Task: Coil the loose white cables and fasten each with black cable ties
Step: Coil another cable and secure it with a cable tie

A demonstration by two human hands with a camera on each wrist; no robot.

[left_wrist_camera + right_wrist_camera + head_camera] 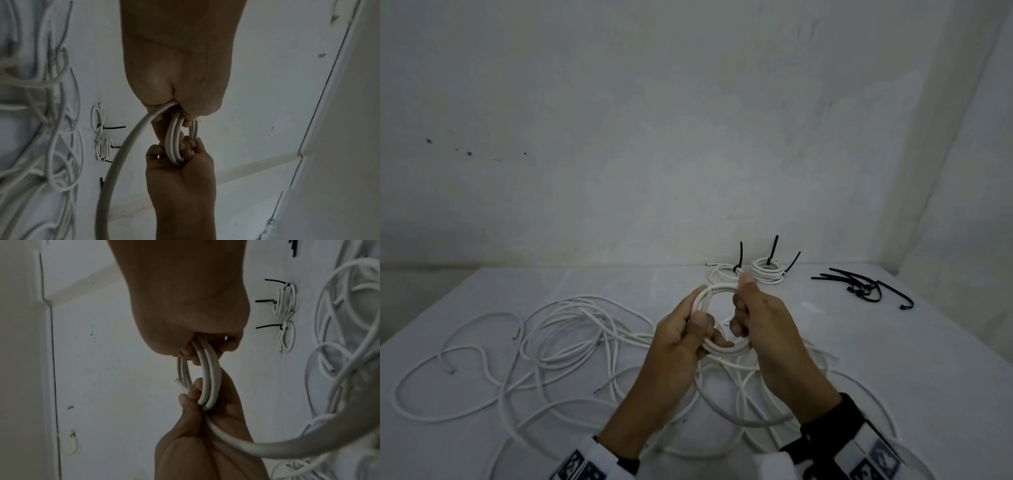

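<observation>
Left hand (681, 329) and right hand (763, 318) raised above table, each gripping opposite sides of white cable coil (717, 347).

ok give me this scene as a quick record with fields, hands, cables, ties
left hand: grips one side of the coil
right hand: grips the other side of the coil
coil: white cable, a few loops, held above the table, no tie on it
loose cables: tangled on the table, left and under the hands
tied coils: two at the back, black ties sticking up
spare ties: black, back right
</observation>
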